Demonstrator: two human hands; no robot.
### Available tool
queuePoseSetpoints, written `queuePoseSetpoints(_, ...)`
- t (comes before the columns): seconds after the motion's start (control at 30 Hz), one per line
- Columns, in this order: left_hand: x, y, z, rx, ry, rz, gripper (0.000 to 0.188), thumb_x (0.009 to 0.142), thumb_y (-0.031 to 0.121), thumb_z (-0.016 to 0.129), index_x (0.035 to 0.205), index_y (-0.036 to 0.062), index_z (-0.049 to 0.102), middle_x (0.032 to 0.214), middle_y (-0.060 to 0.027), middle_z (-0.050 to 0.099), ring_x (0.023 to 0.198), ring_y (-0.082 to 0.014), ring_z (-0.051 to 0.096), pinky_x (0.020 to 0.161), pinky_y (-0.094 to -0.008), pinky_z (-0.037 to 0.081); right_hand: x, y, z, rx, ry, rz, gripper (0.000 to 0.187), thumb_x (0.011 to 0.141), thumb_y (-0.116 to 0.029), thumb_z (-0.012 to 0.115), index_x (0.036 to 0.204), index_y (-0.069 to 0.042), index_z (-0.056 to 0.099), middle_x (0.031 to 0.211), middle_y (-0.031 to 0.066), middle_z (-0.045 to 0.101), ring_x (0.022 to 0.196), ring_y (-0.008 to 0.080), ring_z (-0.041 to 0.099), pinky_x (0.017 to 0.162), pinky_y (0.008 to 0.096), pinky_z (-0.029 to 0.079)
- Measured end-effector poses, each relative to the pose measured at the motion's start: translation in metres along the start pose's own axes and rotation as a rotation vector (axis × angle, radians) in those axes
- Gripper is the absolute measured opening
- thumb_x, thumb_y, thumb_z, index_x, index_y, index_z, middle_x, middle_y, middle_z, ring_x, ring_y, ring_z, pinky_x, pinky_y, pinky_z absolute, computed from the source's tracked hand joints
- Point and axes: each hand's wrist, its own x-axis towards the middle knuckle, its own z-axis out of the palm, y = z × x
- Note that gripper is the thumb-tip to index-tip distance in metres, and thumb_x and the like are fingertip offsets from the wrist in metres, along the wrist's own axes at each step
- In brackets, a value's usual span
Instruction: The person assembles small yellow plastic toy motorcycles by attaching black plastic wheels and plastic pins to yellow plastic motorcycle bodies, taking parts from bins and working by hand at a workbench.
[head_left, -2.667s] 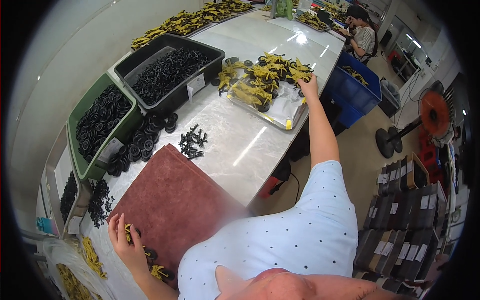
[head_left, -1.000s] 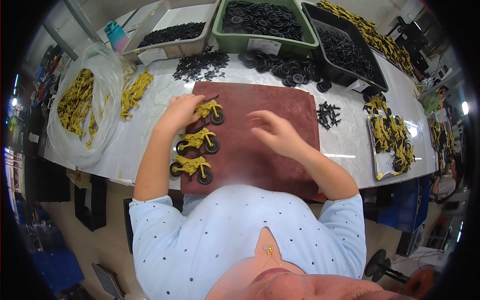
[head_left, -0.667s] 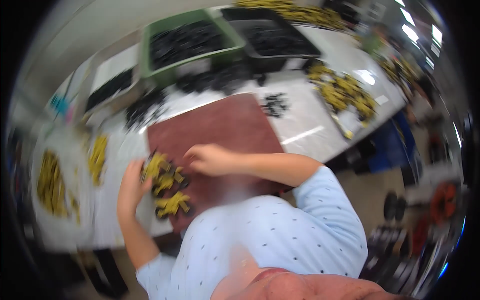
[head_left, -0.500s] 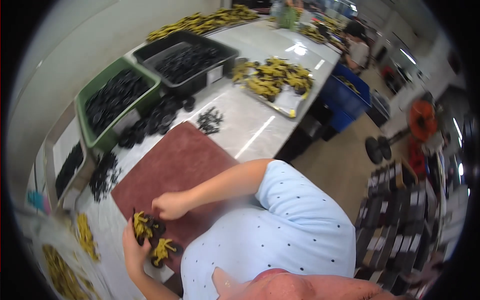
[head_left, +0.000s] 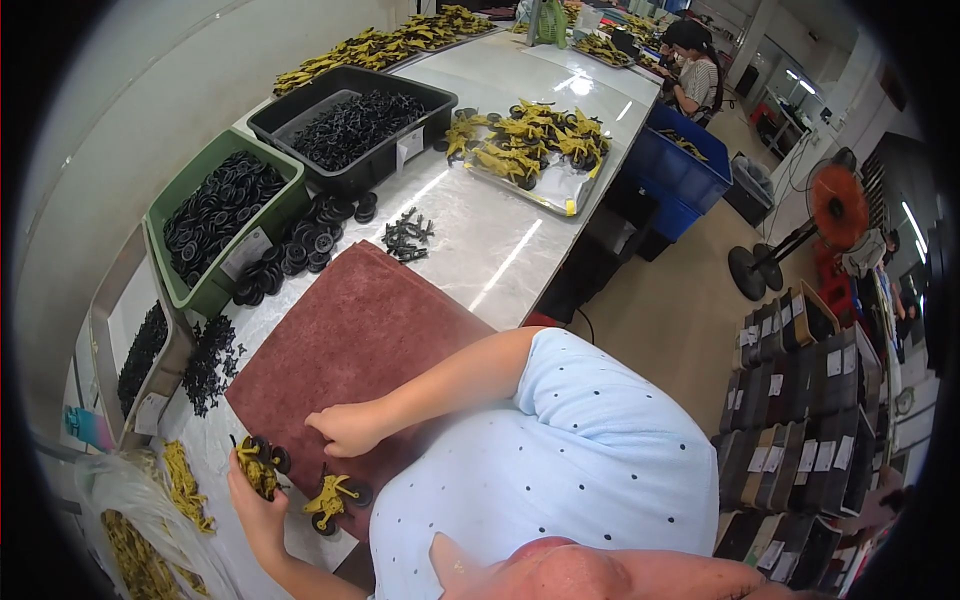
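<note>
My left hand (head_left: 262, 515) is closed around a yellow toy motorcycle (head_left: 257, 470) with black wheels, at the left edge of a dark red mat (head_left: 320, 320). Beside that hand, a second yellow toy motorcycle (head_left: 330, 500) with black wheels rests near the mat's front corner. Over the mat, to the right of the held toy and apart from it, is my right hand (head_left: 350, 428). Its fingers are curled together, with the index finger toward the toy. Whatever they may hold is hidden.
Beyond the mat lie loose black wheels (head_left: 310, 240) and small black parts (head_left: 408, 238). A green bin (head_left: 290, 205), a black bin (head_left: 445, 110) and a tray (head_left: 565, 208) of yellow toys stand farther back. Yellow parts (head_left: 185, 485) lie at left. A person (head_left: 695, 80) sits far right.
My left hand has moved slightly left with the toy motorcycle, away from my right hand. The right hand has shifted a little right and down, leaving a wider gap between them.
</note>
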Motion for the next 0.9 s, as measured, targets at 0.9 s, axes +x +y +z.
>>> queuePoseSetpoints(0.9,-0.054,0.066,0.046,0.044,-0.015,-0.042,0.107,0.05,-0.019,0.066,0.146,0.0122,0.029,0.108,-0.0135,0.047,0.106,-0.0356,0.044,0.096,-0.0419,0.039,-0.01,-0.03,0.005,1.029,-0.424,0.357,0.056,0.084,-0.022,0.069,0.129,-0.008,0.04,0.118,0.014,0.052,0.107,0.027,0.054,0.08,0.0446,0.05)
